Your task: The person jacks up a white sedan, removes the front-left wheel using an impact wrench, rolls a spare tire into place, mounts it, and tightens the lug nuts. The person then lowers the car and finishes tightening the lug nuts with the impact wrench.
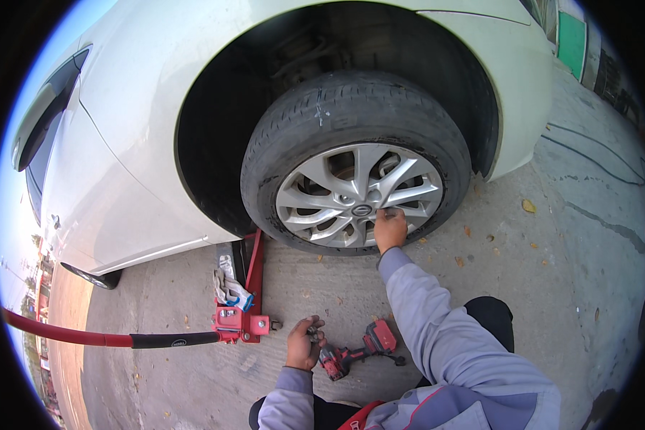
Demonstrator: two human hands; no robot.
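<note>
My right hand [390, 229] reaches to the silver alloy wheel [322, 172], its fingers pinched together beside the round centre cap [363, 211]. Whatever they hold is hidden behind them. Around the rim sits a black tyre [358, 107] with a pale mark on its tread. Low in front of the wheel, palm up, my left hand [302, 347] has its fingers curled over small metal pieces that look like lug nuts [312, 331]. Close to its right, a red and black cordless impact wrench [355, 351] lies on the ground.
A red floor jack [240, 322] reaches under the white car [132, 129], its long handle [107, 338] extending left. White and blue work gloves [231, 290] rest on the jack. Dry leaves dot the concrete [509, 265]; a dark hose [595, 154] lies at far right.
</note>
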